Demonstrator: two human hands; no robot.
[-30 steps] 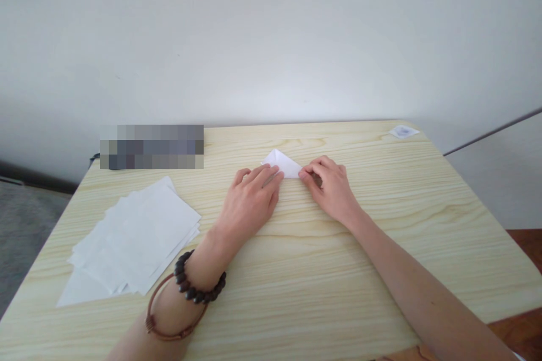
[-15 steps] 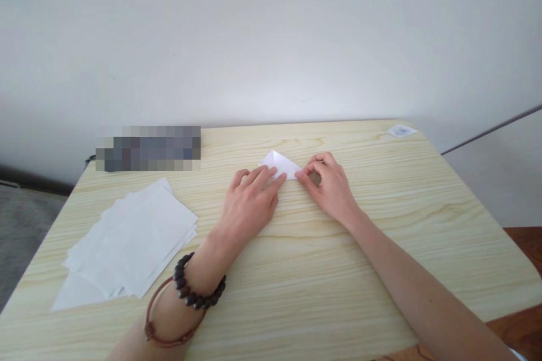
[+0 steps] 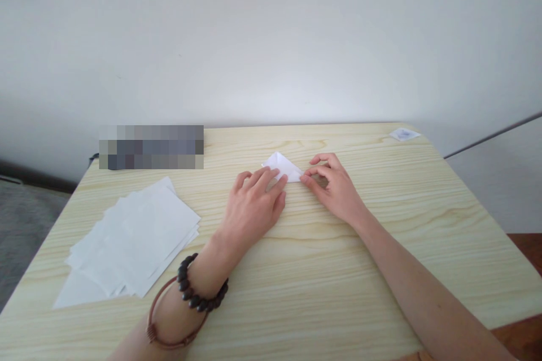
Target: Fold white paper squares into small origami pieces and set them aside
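Observation:
A small folded sheet of white paper [image 3: 284, 166], roughly triangular, lies on the wooden table between my hands. My left hand [image 3: 253, 198] rests over its left and near part, fingers stretched out and fingertips pressing it down. At the paper's right corner, my right hand [image 3: 334, 185] pinches the tip between thumb and index finger, with the other fingers curled loosely above. The paper's lower left part is hidden under my left fingers.
Several loose white sheets [image 3: 139, 237] lie fanned out at the left of the table [image 3: 313, 287]. A blurred-out dark object [image 3: 152, 148] sits at the back left. A small white diamond-shaped piece [image 3: 404, 134] lies at the far right corner, near the wall [image 3: 271, 39].
My right middle finger has lifted a little away from the thumb. The left thumb has shifted slightly outward. The whole view has moved slightly; the folded paper stays between my hands.

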